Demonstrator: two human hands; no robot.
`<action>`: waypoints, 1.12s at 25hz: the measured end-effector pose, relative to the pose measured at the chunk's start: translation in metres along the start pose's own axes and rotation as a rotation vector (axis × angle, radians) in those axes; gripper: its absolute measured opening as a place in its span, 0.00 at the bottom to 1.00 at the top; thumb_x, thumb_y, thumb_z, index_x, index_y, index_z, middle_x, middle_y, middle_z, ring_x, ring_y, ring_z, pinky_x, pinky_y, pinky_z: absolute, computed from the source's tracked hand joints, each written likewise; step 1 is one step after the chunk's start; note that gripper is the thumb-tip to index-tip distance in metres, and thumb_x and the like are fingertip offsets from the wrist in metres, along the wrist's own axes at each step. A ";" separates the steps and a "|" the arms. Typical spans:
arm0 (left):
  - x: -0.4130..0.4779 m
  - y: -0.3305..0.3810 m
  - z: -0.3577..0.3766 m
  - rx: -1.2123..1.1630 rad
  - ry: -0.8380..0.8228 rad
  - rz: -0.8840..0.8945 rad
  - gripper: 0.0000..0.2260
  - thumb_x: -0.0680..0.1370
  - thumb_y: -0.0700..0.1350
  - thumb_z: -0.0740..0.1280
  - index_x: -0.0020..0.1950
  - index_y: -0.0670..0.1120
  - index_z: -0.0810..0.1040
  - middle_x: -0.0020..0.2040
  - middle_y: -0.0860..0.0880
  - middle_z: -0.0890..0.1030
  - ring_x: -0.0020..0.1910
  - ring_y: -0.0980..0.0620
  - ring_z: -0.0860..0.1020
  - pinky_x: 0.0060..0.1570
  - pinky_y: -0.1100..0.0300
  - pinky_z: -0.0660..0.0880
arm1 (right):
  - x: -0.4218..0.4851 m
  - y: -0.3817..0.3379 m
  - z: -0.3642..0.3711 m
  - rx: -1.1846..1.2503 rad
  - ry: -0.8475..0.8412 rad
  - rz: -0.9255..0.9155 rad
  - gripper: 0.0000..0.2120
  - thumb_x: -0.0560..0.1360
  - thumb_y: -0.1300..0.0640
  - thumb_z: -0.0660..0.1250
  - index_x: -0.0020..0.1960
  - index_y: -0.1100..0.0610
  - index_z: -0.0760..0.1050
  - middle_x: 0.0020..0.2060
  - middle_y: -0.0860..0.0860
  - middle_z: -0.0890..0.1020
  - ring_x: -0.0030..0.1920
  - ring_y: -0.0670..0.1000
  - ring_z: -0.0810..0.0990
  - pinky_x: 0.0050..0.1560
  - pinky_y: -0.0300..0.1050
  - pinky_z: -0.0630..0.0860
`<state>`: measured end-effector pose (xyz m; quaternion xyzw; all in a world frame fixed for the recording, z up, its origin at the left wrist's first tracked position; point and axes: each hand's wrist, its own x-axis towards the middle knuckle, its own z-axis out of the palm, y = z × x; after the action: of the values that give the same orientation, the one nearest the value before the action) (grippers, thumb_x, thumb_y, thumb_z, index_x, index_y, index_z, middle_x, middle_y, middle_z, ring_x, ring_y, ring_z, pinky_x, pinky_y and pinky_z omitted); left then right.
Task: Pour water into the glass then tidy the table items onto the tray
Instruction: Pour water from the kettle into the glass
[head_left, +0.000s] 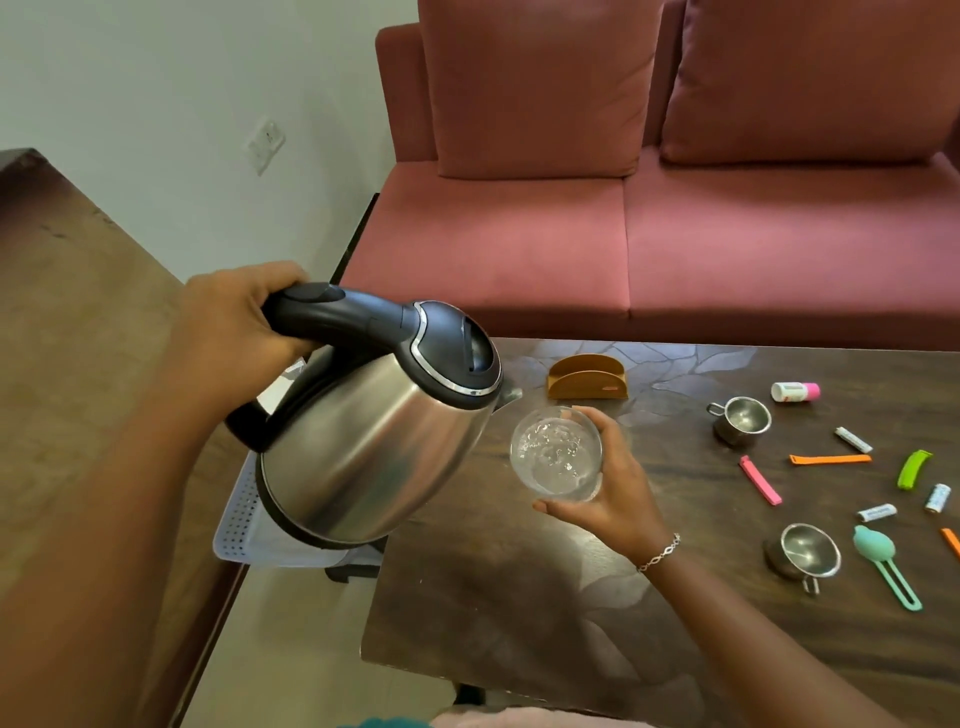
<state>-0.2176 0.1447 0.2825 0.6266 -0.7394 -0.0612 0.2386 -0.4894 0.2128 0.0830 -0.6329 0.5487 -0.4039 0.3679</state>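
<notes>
My left hand (236, 332) grips the black handle of a steel kettle (374, 441), which is tilted with its spout toward a clear glass (556, 452). My right hand (613, 483) is wrapped around the glass from the right, over the dark table (519, 597). Water shows inside the glass. A white perforated tray (244, 525) lies at the table's left edge, mostly hidden behind the kettle.
On the table's right lie two steel cups (740, 418) (805, 553), a gold napkin holder (587, 376), a pink-capped bottle (795, 391), batteries (852, 439), coloured clips (759, 479) and a teal scoop (883, 564). A red sofa (675, 234) stands behind. A wooden surface (78, 312) is at the left.
</notes>
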 end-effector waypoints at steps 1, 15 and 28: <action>0.001 -0.010 -0.002 -0.010 -0.033 -0.023 0.10 0.66 0.31 0.72 0.42 0.43 0.78 0.33 0.41 0.77 0.33 0.47 0.73 0.34 0.63 0.66 | 0.002 -0.003 0.005 -0.006 -0.006 0.002 0.45 0.55 0.53 0.81 0.65 0.51 0.60 0.58 0.45 0.71 0.57 0.45 0.72 0.55 0.26 0.67; -0.022 -0.206 0.005 -0.448 -0.233 -0.683 0.14 0.64 0.24 0.70 0.42 0.40 0.78 0.31 0.49 0.78 0.35 0.51 0.73 0.36 0.66 0.70 | 0.051 -0.035 0.089 -0.020 -0.058 -0.018 0.45 0.52 0.39 0.75 0.64 0.46 0.59 0.58 0.41 0.71 0.56 0.44 0.73 0.52 0.36 0.75; -0.067 -0.322 0.107 -0.835 0.334 -1.210 0.20 0.67 0.22 0.64 0.35 0.48 0.70 0.33 0.47 0.74 0.41 0.47 0.72 0.33 0.60 0.69 | 0.093 -0.061 0.174 0.026 -0.114 -0.006 0.44 0.52 0.47 0.77 0.64 0.49 0.61 0.57 0.33 0.69 0.56 0.30 0.70 0.52 0.22 0.69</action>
<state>0.0324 0.1194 0.0442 0.7818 -0.1357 -0.3610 0.4899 -0.2992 0.1322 0.0787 -0.6517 0.5197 -0.3752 0.4055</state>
